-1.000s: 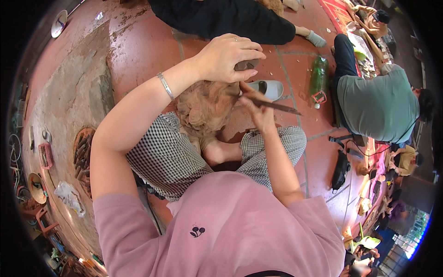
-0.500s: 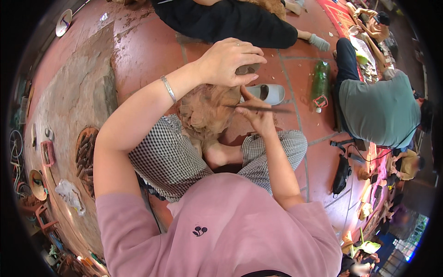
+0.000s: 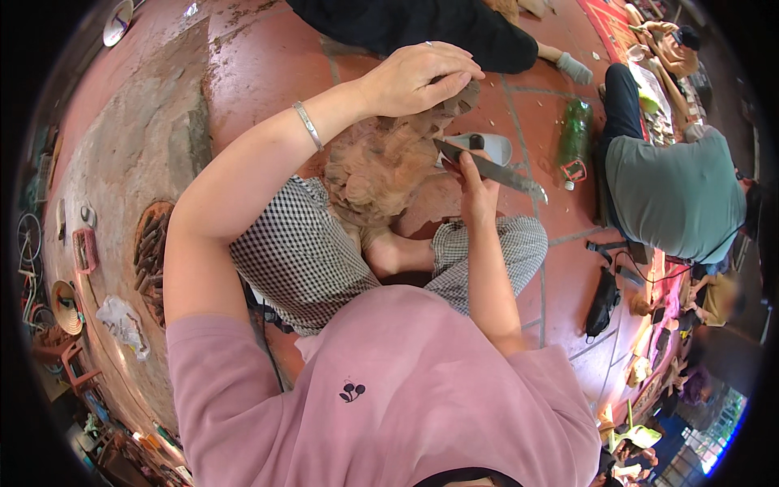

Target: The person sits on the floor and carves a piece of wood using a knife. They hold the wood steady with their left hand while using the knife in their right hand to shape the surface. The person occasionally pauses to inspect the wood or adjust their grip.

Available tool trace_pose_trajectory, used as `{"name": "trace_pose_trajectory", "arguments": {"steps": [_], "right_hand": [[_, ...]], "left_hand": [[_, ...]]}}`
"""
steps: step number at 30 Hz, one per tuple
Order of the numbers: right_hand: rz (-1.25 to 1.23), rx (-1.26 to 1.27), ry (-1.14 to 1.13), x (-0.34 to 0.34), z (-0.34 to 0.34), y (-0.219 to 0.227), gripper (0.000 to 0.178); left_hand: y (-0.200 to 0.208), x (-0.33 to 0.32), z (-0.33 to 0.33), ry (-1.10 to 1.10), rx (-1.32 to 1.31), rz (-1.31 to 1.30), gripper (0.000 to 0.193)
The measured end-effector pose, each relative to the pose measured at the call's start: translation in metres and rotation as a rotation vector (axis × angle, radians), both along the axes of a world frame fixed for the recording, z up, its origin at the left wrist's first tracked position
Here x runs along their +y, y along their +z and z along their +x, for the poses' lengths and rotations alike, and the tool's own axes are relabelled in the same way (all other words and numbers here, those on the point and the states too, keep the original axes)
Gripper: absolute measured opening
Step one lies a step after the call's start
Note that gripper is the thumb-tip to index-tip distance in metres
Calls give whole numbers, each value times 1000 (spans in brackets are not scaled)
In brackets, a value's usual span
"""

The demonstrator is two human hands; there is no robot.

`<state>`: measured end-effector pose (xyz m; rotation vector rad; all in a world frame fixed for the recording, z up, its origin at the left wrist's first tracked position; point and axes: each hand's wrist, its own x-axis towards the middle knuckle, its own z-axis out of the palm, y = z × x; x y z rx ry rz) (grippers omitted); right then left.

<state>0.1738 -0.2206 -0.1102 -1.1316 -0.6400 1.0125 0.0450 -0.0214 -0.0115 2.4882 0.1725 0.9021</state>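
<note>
A brown carved wooden-looking piece [image 3: 377, 174] with wavy, rounded relief stands between my crossed legs, its narrower top leaning away from me. My left hand [image 3: 426, 77], with a ring and a silver bracelet, curls over that top, fingers wrapped round it. Just to the right of the carving, my right hand [image 3: 480, 191] grips a flat metal blade [image 3: 507, 176] between thumb and fingers. The blade's dark end points at the carving's side, while its paler, worn end sticks out to the right. Whether the blade touches the carving I cannot tell.
Beyond the blade lies a grey slipper [image 3: 492, 148]; a green plastic bottle [image 3: 575, 134] is farther right. A person in a green shirt [image 3: 677, 195] sits at the right, near a black bag [image 3: 602, 304]. At left, a basket of tools [image 3: 152, 252] and a plastic bag [image 3: 123, 325] rest by a stone slab [image 3: 162, 138].
My left hand has shifted slightly away with the carving's top, which shows more. The blade has turned from edge-on to show its flat side, and its outer end slants down to the right.
</note>
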Motion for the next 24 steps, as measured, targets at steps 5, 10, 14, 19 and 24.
{"name": "trace_pose_trajectory", "arguments": {"steps": [5,10,14,19,24], "right_hand": [[-78,129,31,-30,-4,-22,28],[-233,145,102,-67,-7,-49,27],[-373,140,120,-89,-15,-63,29],[-485,46,138,-112,-7,-100,31],[-573,29,51,-113,-5,-110,32]], "left_hand": [[-9,2,-11,-8,17,-130,45],[-7,9,-9,73,-43,130,37],[14,9,-23,120,-113,305,26],[47,-9,-32,71,-157,388,26],[52,-23,-38,52,4,131,17]]}}
